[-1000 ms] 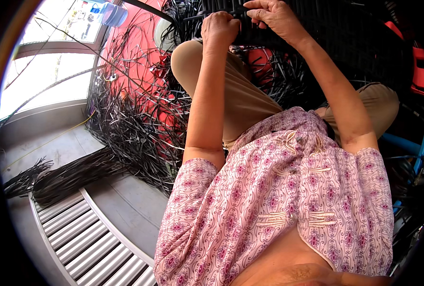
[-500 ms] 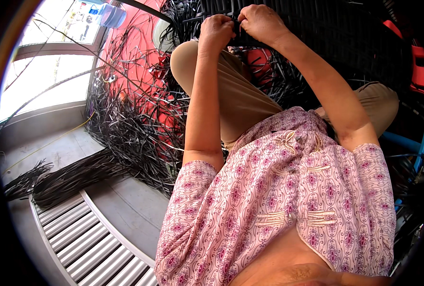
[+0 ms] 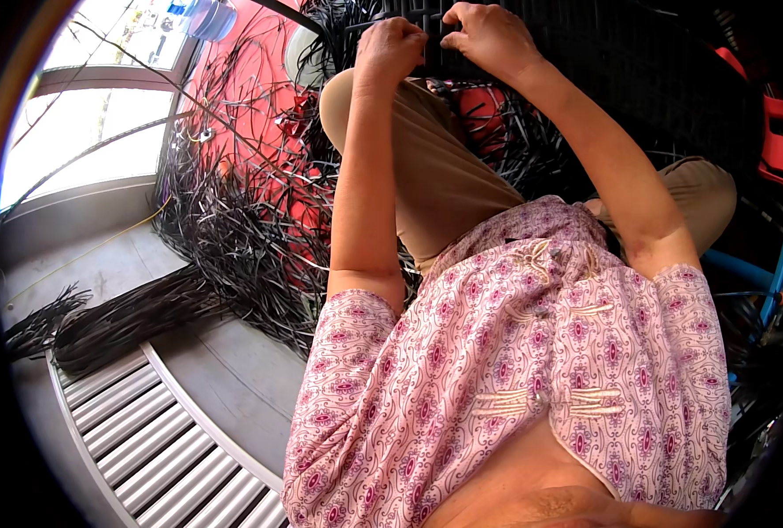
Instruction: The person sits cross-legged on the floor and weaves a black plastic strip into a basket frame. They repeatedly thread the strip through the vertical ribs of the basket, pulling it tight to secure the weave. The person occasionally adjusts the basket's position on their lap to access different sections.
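Observation:
Both my hands are at the top edge, over the near side of a dark woven panel (image 3: 576, 53) made of black strips. My left hand (image 3: 391, 48) is closed, its fingers curled at the weave; whatever they grip blends into the black. To the right of it, my right hand (image 3: 494, 42) has thumb and forefinger apart, pointing toward the left hand. Nothing shows between them. A small gap separates the two hands. The far part of the panel is lost in shadow.
Loose black strips (image 3: 242, 238) lie heaped over a red surface (image 3: 242, 106) on the left. A bundle of black strips (image 3: 136, 321) rests across a slatted metal rack (image 3: 145, 431). A clear blue bottle (image 3: 208, 19) stands by the window. Blue tubing (image 3: 779, 277) is at right.
My hands have drawn slightly apart, the left going a little left. My right thumb and forefinger have spread. The view has shifted slightly.

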A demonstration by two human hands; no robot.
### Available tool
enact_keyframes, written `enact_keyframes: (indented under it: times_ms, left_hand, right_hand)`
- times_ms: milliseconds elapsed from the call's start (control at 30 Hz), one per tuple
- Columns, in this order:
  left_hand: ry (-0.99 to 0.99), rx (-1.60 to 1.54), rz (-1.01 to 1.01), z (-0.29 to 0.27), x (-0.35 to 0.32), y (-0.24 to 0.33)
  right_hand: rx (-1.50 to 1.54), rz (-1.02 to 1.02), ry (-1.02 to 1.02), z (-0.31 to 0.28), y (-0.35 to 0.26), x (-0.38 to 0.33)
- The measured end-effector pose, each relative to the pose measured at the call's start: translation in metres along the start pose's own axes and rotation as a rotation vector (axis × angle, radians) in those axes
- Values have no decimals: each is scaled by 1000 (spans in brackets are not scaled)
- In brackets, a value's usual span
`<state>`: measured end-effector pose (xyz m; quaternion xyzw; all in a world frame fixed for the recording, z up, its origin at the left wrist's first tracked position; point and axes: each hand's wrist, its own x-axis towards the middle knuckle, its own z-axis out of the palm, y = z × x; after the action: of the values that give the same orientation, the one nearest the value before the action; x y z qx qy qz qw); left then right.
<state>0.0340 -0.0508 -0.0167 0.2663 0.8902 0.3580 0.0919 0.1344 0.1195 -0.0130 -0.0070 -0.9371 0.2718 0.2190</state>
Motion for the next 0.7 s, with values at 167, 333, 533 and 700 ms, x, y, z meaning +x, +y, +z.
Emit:
enact_keyframes:
  times_ms: [167,333,533,700]
  left_hand:
    - [17,-153,-60,-37,-12,-2]
    - [156,-73,14,-67,-30,26]
    - [96,-234,119,-73,-33,45]
    - [158,-349,67,-50,-1,-6]
  right_hand:
    - [143,-61,66,-13,-5,-3]
    - [145,-202,145,-14,-19,4]
    - [704,-116,-43,-9,-28,16]
    - [881,62,-26,-5,-9,11]
